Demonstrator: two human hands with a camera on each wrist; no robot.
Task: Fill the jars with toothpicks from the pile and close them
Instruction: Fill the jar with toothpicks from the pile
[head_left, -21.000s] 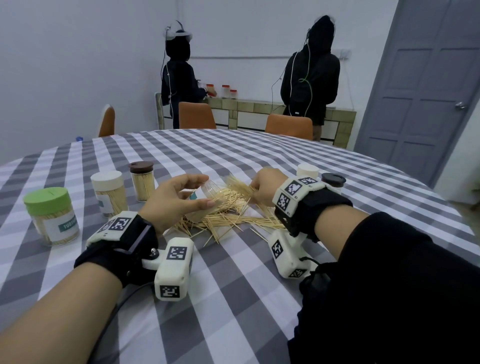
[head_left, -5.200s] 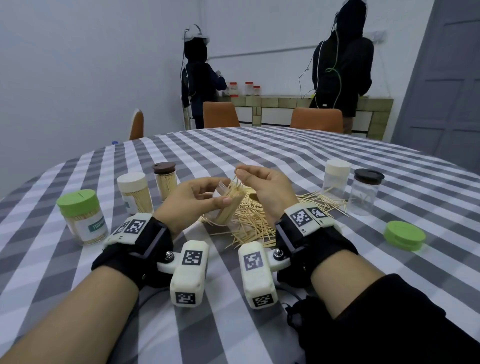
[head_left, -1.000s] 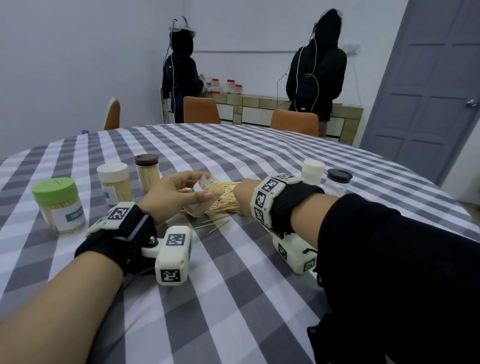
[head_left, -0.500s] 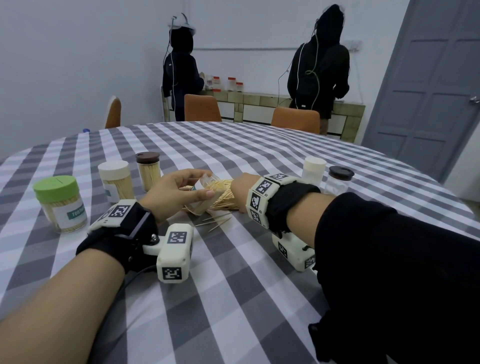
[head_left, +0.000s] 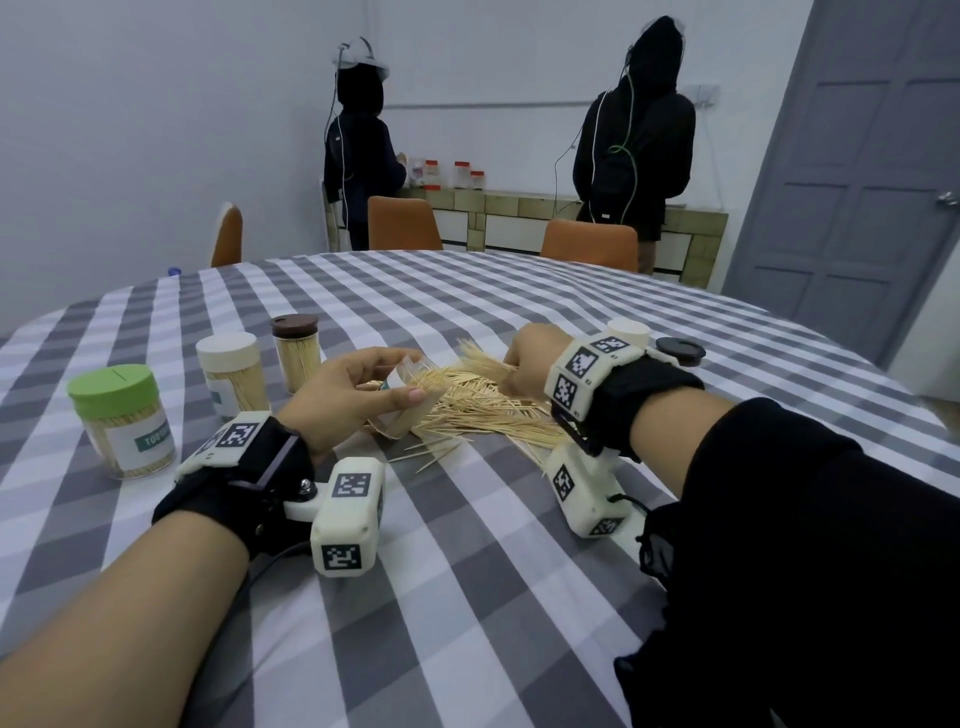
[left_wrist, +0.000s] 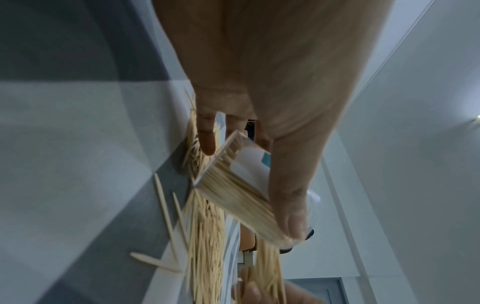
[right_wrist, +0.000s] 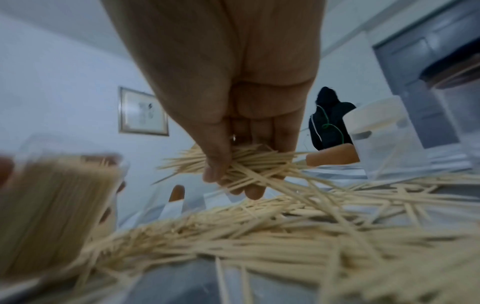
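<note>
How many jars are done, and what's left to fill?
Done: three capped, filled jars at left. In hand: left hand tilts an open jar; right hand grips a bunch from the pile. Left: cap it, then two jars behind the right wrist.

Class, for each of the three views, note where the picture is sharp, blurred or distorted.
Head view: sharp and evenly lit, with wide-angle bending of the table edge. Left wrist view: the tilted jar is motion-softened and the wall lines curve. Right wrist view: the pile nearest the lens is out of focus; the toothpicks in the fingers are clearer.
</note>
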